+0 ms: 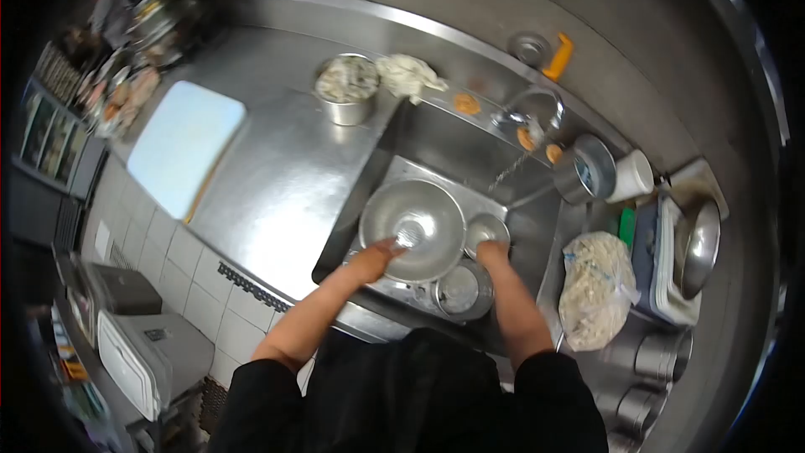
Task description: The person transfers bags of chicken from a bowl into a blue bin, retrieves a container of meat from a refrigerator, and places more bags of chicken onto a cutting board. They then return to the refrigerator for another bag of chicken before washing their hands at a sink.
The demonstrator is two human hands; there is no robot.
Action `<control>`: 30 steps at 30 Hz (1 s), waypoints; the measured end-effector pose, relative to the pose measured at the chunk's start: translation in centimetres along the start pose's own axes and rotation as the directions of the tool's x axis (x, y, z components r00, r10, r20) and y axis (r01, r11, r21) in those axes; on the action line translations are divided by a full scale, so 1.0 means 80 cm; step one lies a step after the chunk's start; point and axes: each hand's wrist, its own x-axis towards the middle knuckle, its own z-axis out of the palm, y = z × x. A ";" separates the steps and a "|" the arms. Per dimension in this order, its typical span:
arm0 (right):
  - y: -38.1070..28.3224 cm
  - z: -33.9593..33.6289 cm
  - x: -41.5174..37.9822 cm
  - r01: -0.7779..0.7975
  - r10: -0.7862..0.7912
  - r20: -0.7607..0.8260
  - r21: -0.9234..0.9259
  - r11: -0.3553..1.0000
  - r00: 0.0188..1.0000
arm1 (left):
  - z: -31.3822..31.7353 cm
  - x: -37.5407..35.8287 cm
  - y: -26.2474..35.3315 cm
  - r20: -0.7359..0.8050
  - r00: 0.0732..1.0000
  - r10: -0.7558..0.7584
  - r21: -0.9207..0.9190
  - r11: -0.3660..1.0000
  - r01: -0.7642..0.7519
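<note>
A large round metal bowl (428,205) lies in the steel sink (428,130). My left hand (375,260) is at the bowl's lower left, its fingers over the rim and blurred. To the right, my right hand (492,253) reaches to a small metal bowl (485,228); its fingers are largely hidden, so its grip cannot be made out. Below these, a round metal container (459,289) sits in the sink. Water runs from the curved faucet (551,101) at the sink's back right.
Left of the sink are a white cutting board (186,147) and a filled metal pot (346,105) beside a cloth (407,75). On the right stand another pot (579,172), a filled plastic bag (595,285), and trays (671,260) with a metal bowl (701,247).
</note>
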 end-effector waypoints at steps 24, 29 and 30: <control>-0.248 -0.042 -0.138 -0.016 0.002 0.024 0.584 0.812 1.000 | 0.151 -0.653 -0.302 -0.388 0.350 -0.852 -0.386 0.495 0.778; -0.454 -0.069 -0.235 0.447 -0.352 -0.287 0.407 0.797 0.891 | 0.152 -0.791 -0.338 0.027 0.378 -0.925 -0.552 0.302 0.777; -0.521 -0.087 -0.282 0.426 -0.376 -0.214 0.593 0.683 0.901 | 0.132 -0.809 -0.335 0.025 0.368 -0.930 -0.547 0.295 0.783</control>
